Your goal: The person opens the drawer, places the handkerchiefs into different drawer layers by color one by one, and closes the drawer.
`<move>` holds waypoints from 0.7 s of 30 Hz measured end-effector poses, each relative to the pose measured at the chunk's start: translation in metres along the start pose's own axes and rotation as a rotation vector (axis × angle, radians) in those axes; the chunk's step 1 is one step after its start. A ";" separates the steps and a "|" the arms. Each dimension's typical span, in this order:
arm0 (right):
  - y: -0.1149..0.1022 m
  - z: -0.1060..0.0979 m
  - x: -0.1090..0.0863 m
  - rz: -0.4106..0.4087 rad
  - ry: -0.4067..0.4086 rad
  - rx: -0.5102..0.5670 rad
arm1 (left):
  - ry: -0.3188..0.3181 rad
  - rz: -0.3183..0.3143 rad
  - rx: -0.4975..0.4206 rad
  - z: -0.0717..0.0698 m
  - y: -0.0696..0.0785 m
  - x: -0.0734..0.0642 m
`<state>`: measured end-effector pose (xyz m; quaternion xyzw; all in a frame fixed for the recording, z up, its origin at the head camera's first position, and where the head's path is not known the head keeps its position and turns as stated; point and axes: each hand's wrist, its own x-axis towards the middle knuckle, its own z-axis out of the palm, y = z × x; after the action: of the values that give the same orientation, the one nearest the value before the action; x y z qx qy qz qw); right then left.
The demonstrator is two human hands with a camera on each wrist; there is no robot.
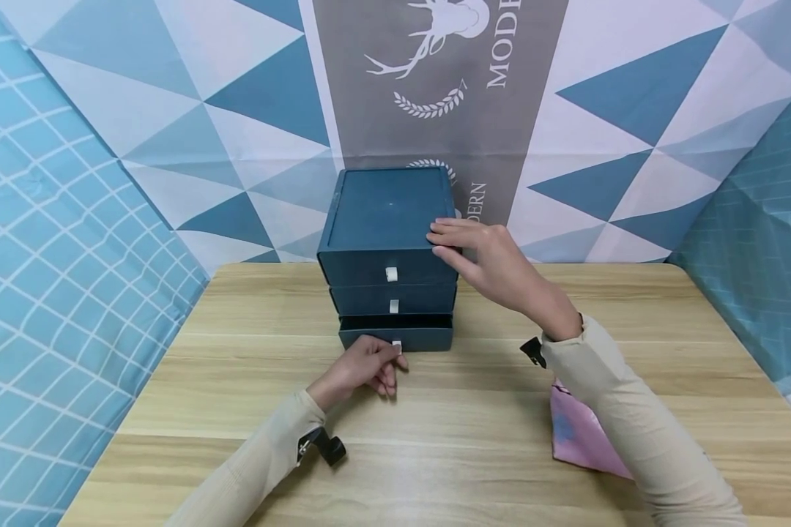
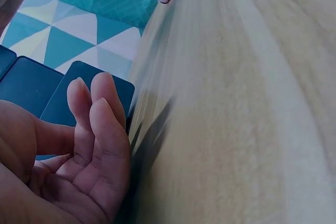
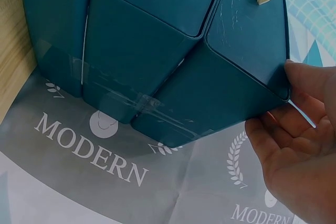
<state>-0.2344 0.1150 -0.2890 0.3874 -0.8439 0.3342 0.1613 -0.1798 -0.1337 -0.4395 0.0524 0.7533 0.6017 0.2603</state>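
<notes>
A dark blue desktop drawer unit (image 1: 390, 208) with three stacked drawers stands at the table's back. Its bottom drawer (image 1: 428, 338) is pulled part way out, its dark inside showing as a narrow gap. My left hand (image 1: 367, 364) pinches the small white pull tab (image 1: 397, 345) on that drawer's front between thumb and index finger, the other fingers loosely bent below. In the left wrist view those fingers (image 2: 107, 129) partly hide the drawer front. My right hand (image 1: 484, 256) rests on the unit's upper right corner, fingers extended over the top edge (image 3: 290, 85).
A pink pouch-like item (image 1: 587, 432) lies on the wooden table (image 1: 474, 454) at the right, partly under my right forearm. A patterned cloth backdrop (image 1: 264, 139) rises right behind the drawer unit. Dark straps with small devices (image 1: 326, 445) sit at both wrists.
</notes>
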 end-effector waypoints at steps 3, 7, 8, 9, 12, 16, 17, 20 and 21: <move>0.000 0.000 0.000 0.001 -0.003 -0.002 | -0.003 0.004 -0.004 0.002 0.000 -0.002; 0.000 0.000 0.001 0.002 -0.008 -0.002 | 0.005 0.009 -0.014 0.005 -0.001 -0.005; 0.000 0.000 0.001 0.002 -0.008 0.000 | 0.010 0.009 -0.016 0.005 -0.001 -0.006; 0.000 0.000 0.001 0.001 -0.007 0.002 | 0.014 0.008 -0.018 0.006 -0.002 -0.007; -0.001 0.001 0.001 -0.001 -0.004 0.002 | 0.021 0.000 -0.022 0.007 -0.003 -0.010; 0.000 0.001 0.001 -0.001 -0.001 -0.001 | 0.010 0.002 -0.009 0.008 -0.005 -0.014; 0.000 0.001 0.001 0.001 0.000 -0.002 | 0.005 0.004 -0.006 0.009 -0.006 -0.015; 0.001 0.001 0.000 0.007 -0.001 -0.004 | -0.010 0.009 0.005 0.010 -0.007 -0.019; 0.001 0.001 0.000 0.009 -0.001 -0.004 | -0.016 0.009 0.006 0.011 -0.007 -0.021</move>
<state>-0.2352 0.1149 -0.2896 0.3832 -0.8465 0.3331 0.1601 -0.1553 -0.1341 -0.4406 0.0613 0.7529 0.5999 0.2637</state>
